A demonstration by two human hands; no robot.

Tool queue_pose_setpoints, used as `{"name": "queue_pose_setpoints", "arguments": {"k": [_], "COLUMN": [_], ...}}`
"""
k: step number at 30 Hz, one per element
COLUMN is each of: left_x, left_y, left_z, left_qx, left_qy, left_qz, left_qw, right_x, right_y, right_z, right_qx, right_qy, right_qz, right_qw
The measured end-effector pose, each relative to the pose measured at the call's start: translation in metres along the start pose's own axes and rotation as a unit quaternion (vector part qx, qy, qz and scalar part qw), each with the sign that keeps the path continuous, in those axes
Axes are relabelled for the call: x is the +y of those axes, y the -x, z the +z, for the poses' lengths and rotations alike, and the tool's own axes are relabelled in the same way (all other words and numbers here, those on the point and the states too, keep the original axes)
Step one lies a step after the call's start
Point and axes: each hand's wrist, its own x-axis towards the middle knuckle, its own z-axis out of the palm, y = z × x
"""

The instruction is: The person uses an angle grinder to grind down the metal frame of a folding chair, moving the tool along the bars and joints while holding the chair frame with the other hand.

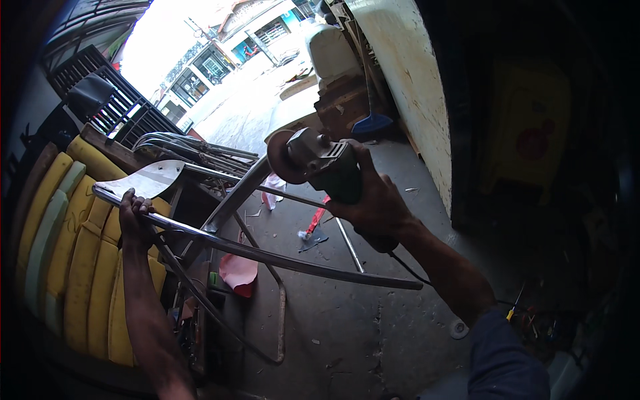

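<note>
A bent metal tube frame (pixel 300 263) lies across the middle, with a flat curved metal plate (pixel 137 175) at its upper left end. My left hand (pixel 133 220) grips the long front tube just beside that plate, fingers wrapped round it. In my right hand (pixel 380 207) is a green angle grinder (pixel 337 173), held raised above the frame. The grinder's disc (pixel 283 157) is near the upper end of a diagonal bar (pixel 233 200); whether they touch I cannot tell. A black cord (pixel 410 267) trails from the tool's rear.
Stacked yellow foam pads (pixel 80 267) and metal tubes (pixel 173 143) fill the left. Pink scraps (pixel 237 267), a red strip (pixel 313 220) and small tools (pixel 513 310) lie on the floor (pixel 347 320). A blue dustpan (pixel 370 123) stands by a worn panel (pixel 407 73); beyond is a bright street.
</note>
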Motion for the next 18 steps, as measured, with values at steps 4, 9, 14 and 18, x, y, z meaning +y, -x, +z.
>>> {"name": "queue_pose_setpoints", "arguments": {"k": [4,9,14,18], "left_x": [-0.004,-0.003,-0.002,-0.007], "left_y": [0.001,0.011,0.015,0.012], "left_z": [0.008,0.019,0.018,0.010], "left_qx": [0.035,0.039,0.063,0.061], "left_qy": [0.012,0.032,0.027,0.036], "left_qz": [0.002,0.001,0.000,-0.001], "left_qw": [0.999,0.999,0.998,0.997], "right_x": [-0.007,0.000,-0.025,-0.025], "right_y": [-0.018,-0.027,-0.013,-0.018], "right_z": [-0.023,-0.037,-0.033,-0.033], "right_qx": [-0.007,-0.001,0.004,0.020], "right_qy": [0.032,0.076,0.121,0.177], "right_qz": [0.091,0.083,0.074,0.062], "right_qw": [0.995,0.994,0.990,0.982]}}
